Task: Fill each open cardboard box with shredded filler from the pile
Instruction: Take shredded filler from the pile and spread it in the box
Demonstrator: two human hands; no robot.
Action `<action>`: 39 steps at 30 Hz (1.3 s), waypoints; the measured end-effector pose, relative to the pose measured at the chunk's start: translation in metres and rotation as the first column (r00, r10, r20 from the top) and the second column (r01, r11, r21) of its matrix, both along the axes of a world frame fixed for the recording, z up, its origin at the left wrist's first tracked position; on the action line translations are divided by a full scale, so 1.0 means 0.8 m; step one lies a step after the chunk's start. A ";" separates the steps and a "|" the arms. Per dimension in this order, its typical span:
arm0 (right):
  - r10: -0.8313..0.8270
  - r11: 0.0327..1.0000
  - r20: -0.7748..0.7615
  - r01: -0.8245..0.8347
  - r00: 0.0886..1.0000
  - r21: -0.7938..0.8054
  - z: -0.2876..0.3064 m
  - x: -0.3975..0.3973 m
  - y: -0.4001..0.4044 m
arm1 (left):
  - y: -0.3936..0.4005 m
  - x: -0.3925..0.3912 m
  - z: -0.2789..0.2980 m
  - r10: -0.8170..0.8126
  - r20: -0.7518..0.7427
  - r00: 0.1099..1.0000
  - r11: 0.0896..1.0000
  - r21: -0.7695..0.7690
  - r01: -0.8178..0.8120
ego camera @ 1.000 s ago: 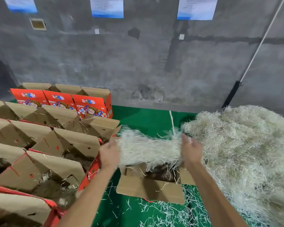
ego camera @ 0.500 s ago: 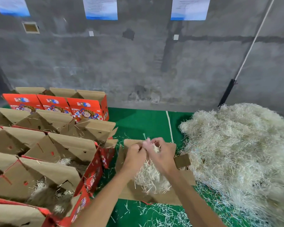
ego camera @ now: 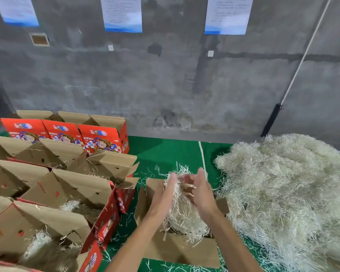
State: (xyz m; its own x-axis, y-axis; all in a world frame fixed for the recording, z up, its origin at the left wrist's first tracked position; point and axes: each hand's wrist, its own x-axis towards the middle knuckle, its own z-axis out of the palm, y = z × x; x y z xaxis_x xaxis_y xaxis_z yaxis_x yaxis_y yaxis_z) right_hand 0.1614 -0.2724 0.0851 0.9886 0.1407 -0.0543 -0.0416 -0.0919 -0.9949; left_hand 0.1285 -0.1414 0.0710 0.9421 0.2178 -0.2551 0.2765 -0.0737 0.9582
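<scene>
Left hand (ego camera: 166,195), right hand (ego camera: 199,190): both clasp filler wad (ego camera: 182,214) | long axis vertical, trailing into open box (ego camera: 181,250) | pile (ego camera: 289,189) right.

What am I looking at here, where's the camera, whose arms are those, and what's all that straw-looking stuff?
There is no machine here: the camera is worn on a person's head, looking forward and down, so the two bare arms coming in from the bottom belong to the wearer. The left hand and right hand are pressed around a bundle of shredded filler, pale paper-like strands, over an open cardboard box lying on the green floor covering. To the right sits the big filler pile it comes from. To the left stand rows of red printed boxes with their brown flaps open; the nearer ones already show some filler inside. Behind everything is a grey concrete wall with paper notices stuck on it.
</scene>
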 end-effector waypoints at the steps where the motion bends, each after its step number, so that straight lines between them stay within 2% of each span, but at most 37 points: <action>1: 0.018 1.000 0.006 -0.018 1.000 0.019 -0.003 -0.001 -0.008 | 0.009 -0.002 -0.004 0.061 0.005 0.998 0.998 0.022 -0.061; 3: -0.089 0.994 0.123 0.095 0.988 -0.045 -0.013 0.000 -0.021 | 0.022 -0.002 -0.010 0.181 0.031 0.983 0.979 0.094 -0.183; 5: -0.179 0.967 0.209 0.211 0.961 -0.141 -0.019 -0.001 -0.020 | 0.022 0.000 -0.011 0.211 0.026 0.977 0.976 0.057 -0.212; 8: -0.062 0.963 0.210 0.114 0.976 -0.244 -0.021 -0.015 0.014 | -0.004 0.000 -0.001 0.137 0.203 0.970 0.991 -0.014 -0.136; 11: -0.091 0.963 0.291 0.158 0.952 -0.216 -0.027 -0.019 0.031 | -0.024 0.003 -0.005 0.209 0.304 0.930 0.977 -0.025 -0.211; 14: -0.232 0.944 0.209 0.272 0.950 -0.187 -0.016 0.003 -0.005 | 0.019 0.006 -0.002 0.231 0.380 0.896 0.956 0.082 -0.282; 16: -0.342 0.923 0.126 0.358 0.931 -0.142 -0.011 0.017 -0.040 | 0.066 0.011 0.000 0.362 0.323 0.874 0.915 0.055 -0.399; 18: -0.428 0.897 0.127 0.438 0.895 -0.065 -0.011 0.022 -0.049 | 0.077 0.009 0.010 0.477 0.270 0.836 0.872 -0.025 -0.490; 19: -0.411 0.903 0.160 0.425 0.897 -0.061 -0.011 0.021 -0.036 | 0.059 0.006 0.017 0.440 0.253 0.862 0.894 -0.029 -0.447; 21: -0.280 0.937 0.255 0.322 0.925 -0.139 -0.014 0.013 0.006 | 0.003 0.002 0.017 0.241 0.191 0.952 0.970 -0.002 -0.245; 23: -0.203 0.934 0.322 0.281 0.925 -0.219 -0.018 0.007 0.029 | -0.029 -0.005 0.010 0.148 0.142 0.979 0.988 0.020 -0.152; 25: -0.206 0.947 0.265 0.260 0.942 -0.189 -0.019 0.014 0.014 | -0.011 0.005 0.002 0.162 0.189 0.969 0.984 0.046 -0.173; 27: -0.179 0.957 0.220 0.221 0.959 -0.185 -0.022 0.020 -0.012 | 0.017 0.012 -0.003 0.118 0.161 0.980 0.983 0.120 -0.138; 29: -0.165 0.956 0.185 0.204 0.969 -0.213 -0.027 0.021 -0.026 | 0.033 0.018 -0.010 0.128 0.135 0.983 0.983 0.113 -0.144; 31: -0.197 0.963 0.125 0.215 0.972 -0.159 -0.031 0.023 -0.036 | 0.049 0.030 -0.015 0.243 0.073 0.967 0.969 0.028 -0.246; 33: -0.309 0.943 0.055 0.313 0.950 -0.115 -0.036 0.029 -0.062 | 0.078 0.037 -0.019 0.385 0.030 0.922 0.923 0.002 -0.385; 35: -0.434 0.897 0.034 0.435 0.900 -0.076 -0.040 0.038 -0.098 | 0.108 0.035 -0.022 0.460 -0.004 0.888 0.888 -0.018 -0.460; 37: -0.445 0.892 0.038 0.446 0.895 -0.072 -0.041 0.043 -0.111 | 0.109 0.032 -0.023 0.442 -0.042 0.896 0.894 -0.058 -0.444; 39: -0.320 0.941 -0.019 0.316 0.947 -0.122 -0.046 0.042 -0.101 | 0.086 0.031 -0.037 0.336 -0.084 0.938 0.937 -0.073 -0.342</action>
